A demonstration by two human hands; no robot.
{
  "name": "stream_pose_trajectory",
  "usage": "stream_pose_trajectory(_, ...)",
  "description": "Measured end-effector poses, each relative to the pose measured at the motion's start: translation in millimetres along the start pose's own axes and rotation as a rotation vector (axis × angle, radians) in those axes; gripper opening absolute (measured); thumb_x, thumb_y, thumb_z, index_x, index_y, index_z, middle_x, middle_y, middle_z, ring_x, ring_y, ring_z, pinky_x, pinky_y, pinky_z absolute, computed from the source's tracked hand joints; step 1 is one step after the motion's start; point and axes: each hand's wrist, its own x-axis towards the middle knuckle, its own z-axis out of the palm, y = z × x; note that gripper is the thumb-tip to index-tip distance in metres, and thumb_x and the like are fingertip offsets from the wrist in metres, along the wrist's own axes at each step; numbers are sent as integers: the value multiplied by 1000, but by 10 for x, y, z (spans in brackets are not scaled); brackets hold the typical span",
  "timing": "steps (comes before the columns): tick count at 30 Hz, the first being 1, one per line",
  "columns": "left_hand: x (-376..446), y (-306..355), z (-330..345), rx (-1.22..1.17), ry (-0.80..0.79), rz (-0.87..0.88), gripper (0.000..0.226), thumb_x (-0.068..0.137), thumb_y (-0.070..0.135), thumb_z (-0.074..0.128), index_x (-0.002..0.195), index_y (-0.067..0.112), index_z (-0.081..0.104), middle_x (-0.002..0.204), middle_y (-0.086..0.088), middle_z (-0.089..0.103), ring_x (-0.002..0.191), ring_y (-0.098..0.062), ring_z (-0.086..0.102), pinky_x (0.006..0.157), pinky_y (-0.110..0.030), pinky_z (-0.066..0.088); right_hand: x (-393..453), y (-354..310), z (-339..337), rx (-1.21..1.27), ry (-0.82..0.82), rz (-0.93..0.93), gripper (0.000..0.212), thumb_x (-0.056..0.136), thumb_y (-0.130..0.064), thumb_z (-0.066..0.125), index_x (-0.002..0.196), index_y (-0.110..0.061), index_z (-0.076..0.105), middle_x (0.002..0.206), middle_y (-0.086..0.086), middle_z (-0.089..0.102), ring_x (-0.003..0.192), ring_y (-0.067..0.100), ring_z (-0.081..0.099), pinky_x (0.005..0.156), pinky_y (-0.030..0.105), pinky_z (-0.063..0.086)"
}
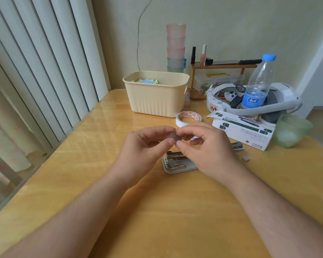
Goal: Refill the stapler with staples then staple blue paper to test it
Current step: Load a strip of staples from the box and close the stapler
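Note:
A grey strip of staples (174, 136) is pinched between both hands above the table. My left hand (147, 146) holds its left end with thumb and forefinger. My right hand (203, 146) pinches the right end. Below them the white stapler (175, 162) lies opened flat on the table, its metal magazine showing; my right hand hides its middle, and its other end (238, 146) shows to the right. A small loose piece of staples (246, 159) lies by it. Blue paper (147, 81) sits in the cream basket (157, 97).
A roll of tape (188, 118) and a white-and-green box (244, 130) lie behind my hands. Further back are a headset (285, 99), a water bottle (257, 84), a green cup (291, 130), stacked cups (176, 47) and a small shelf (224, 66). Blinds run along the left.

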Motion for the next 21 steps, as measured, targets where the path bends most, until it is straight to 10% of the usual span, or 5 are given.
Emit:
stream_pose_trajectory(4, 0, -17, -59, 388, 6, 70, 33, 90, 26, 80, 121, 36, 75, 110, 20, 79, 104, 3, 67, 94, -27, 54, 39, 56, -92, -129, -64, -21, 15, 81, -19, 76, 91, -30, 75, 94, -12, 70, 94, 8, 64, 78, 20, 49)
stream_pose_trajectory(8, 21, -57, -168, 837, -73, 131, 51, 84, 47, 80, 133, 40, 66, 110, 26, 71, 111, -1, 56, 91, -22, 45, 92, 216, -324, -255, -64, 50, 10, 81, -25, 75, 89, -32, 75, 97, -14, 69, 94, 4, 58, 78, 18, 40)
stream_pose_trajectory(21, 53, -133, -102, 868, -99, 27, 18, 78, 42, 84, 96, 39, 78, 90, 23, 68, 92, 3, 60, 75, -8, 38, 102, 184, -130, -333, -289, 84, 10, 81, -32, 75, 89, -36, 74, 94, -21, 62, 103, 4, 52, 83, 17, 40)
